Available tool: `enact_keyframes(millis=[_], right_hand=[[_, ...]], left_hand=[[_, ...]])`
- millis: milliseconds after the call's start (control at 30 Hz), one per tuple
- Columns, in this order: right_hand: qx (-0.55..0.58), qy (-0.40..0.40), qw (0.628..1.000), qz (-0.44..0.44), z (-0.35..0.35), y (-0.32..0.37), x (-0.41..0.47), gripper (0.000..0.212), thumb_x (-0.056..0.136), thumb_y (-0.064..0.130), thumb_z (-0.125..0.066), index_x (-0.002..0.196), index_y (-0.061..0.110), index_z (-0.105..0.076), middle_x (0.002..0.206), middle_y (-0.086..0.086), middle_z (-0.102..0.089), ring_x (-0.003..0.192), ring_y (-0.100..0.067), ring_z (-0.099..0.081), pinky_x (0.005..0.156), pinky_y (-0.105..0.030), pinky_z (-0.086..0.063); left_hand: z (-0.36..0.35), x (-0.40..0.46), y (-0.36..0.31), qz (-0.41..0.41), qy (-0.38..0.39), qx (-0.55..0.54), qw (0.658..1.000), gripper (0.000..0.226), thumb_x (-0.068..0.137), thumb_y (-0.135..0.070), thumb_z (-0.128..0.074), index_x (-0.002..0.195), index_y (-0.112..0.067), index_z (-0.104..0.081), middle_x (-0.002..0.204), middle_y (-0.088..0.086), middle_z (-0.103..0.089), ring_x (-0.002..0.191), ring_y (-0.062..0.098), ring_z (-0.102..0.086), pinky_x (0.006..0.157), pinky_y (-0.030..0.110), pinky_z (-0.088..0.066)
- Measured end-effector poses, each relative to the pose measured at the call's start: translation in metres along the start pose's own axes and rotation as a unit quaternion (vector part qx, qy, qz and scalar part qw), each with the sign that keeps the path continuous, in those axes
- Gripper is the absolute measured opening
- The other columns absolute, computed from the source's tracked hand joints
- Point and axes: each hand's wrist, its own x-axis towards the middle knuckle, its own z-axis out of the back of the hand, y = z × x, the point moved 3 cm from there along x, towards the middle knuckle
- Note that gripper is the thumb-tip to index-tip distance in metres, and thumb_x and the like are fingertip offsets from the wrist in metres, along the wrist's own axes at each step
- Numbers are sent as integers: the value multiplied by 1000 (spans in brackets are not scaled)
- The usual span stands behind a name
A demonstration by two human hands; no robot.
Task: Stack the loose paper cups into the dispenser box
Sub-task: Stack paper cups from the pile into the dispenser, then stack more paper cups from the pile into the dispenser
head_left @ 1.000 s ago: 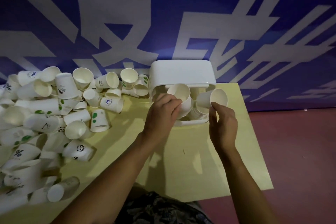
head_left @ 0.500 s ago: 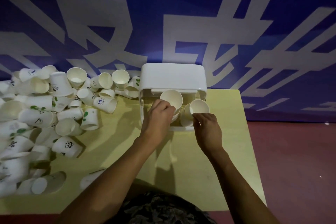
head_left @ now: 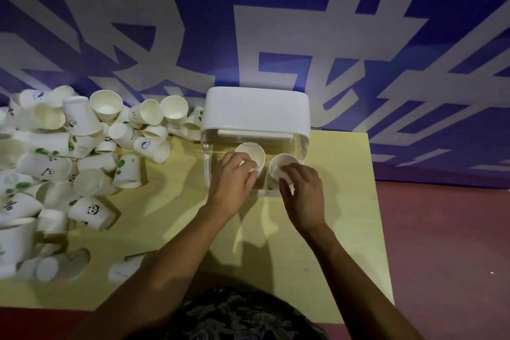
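Step in hand: seating two cups in the dispenser box (head_left: 256, 112), at the back of the yellow table (head_left: 345, 201). Left hand (head_left: 233, 179) curled round left cup (head_left: 252, 156); right hand (head_left: 302, 188) curled round right cup (head_left: 283, 167). Both cups mouth-up inside the clear front compartment. Next move, probably: press down until nested, release, reach left. Cup stacks beneath hidden by hands. Loose cup pile (head_left: 69, 152) heaped on table's left; most of task remaining.
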Motion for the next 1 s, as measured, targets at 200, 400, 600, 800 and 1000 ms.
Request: enact_keyframes(millis=[200,400,600,800,1000], right_hand=[[286,41,893,-345,-6,-17,-15,48,91,34,-63,130,14,-46,119,0,-55,103,-18,-58,84,-29,-45],[555,134,730,-375,-37,-20,-9,40,94,28,-61,132,21,-52,120,-4,-67,112,-20,-62,99,-35,-48],[570,96,740,-345,-39,-12,25,34,100,23,-53,133,17,-50,98,8,-67,92,-7,-63,87,-23,-50],[568,53,737,-362,-49,-12,60,31,98,27,-56,128,20,-51,96,9,-69,90,-9,-63,85,-24,-50],[561,34,743,-364,-59,-19,76,31,93,32,-60,123,26,-56,117,1,-65,107,-15,-62,94,-30,-49]], left_hand=[[-6,-23,16,312,-93,-259,909,28,86,-27,-68,106,-15,-54,107,1,-57,95,16,-56,74,23,-45],[-38,-11,27,464,80,-605,642,56,94,-27,-59,144,-22,-33,134,10,-51,113,28,-61,93,33,-52],[-45,18,33,432,97,-625,643,81,88,-35,-65,151,-19,-17,123,-2,-54,118,24,-59,107,35,-42],[-51,52,37,417,74,-625,656,13,95,-18,-57,105,-10,-60,123,15,-60,120,31,-57,106,42,-43],[-46,52,36,400,87,-588,698,18,96,-21,-56,112,-14,-57,119,7,-63,112,21,-60,101,34,-47]])
